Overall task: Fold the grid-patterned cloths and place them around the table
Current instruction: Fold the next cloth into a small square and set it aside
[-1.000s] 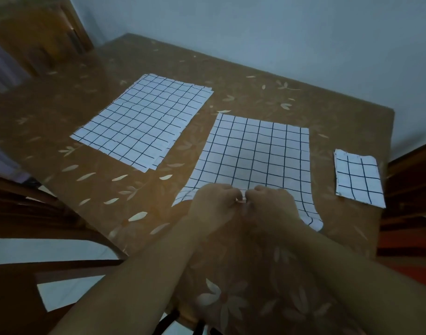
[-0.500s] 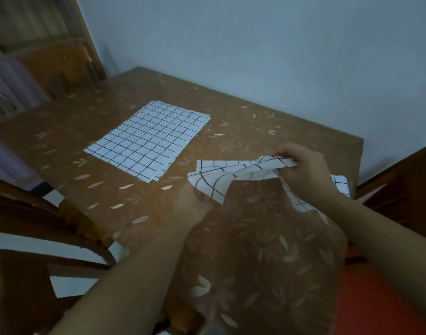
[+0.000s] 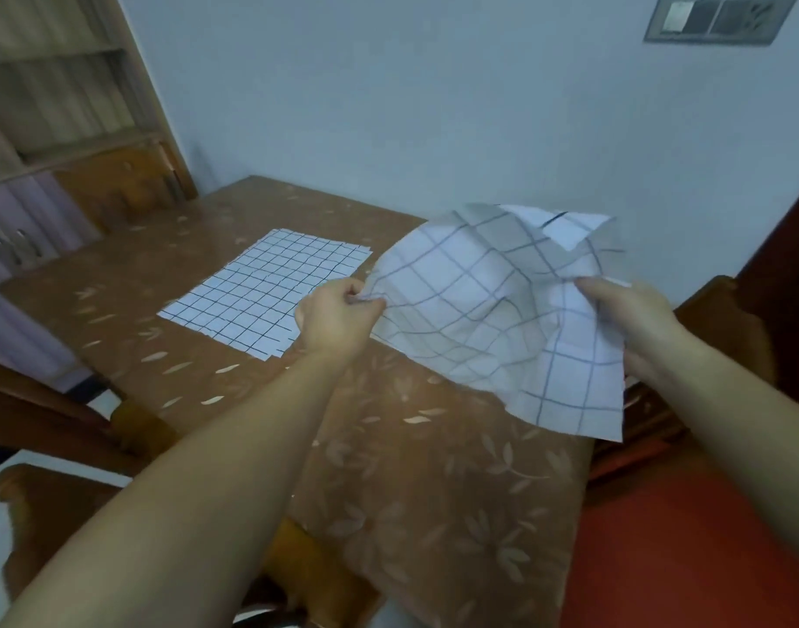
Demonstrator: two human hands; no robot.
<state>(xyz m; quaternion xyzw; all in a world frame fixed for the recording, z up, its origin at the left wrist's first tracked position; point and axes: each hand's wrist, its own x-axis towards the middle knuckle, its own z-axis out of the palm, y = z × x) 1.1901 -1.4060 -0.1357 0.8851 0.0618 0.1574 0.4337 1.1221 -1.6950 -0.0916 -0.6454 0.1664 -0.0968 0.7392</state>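
A white cloth with a dark grid hangs in the air above the table, rumpled and spread between my hands. My left hand pinches its left edge. My right hand grips its right edge, and a lower corner droops past the table's right side. A stack of flat grid-patterned cloths lies on the brown leaf-patterned table to the left of my left hand. The small folded cloth seen earlier at the right is hidden behind the lifted cloth.
Wooden chairs stand at the left and at the right of the table. A wooden shelf unit fills the back left corner. The pale wall runs behind the table's far edge.
Both hands took the middle cloth by its near edge, lifted it off the table and spread apart; it now hangs open in the air. The view tilted upward.
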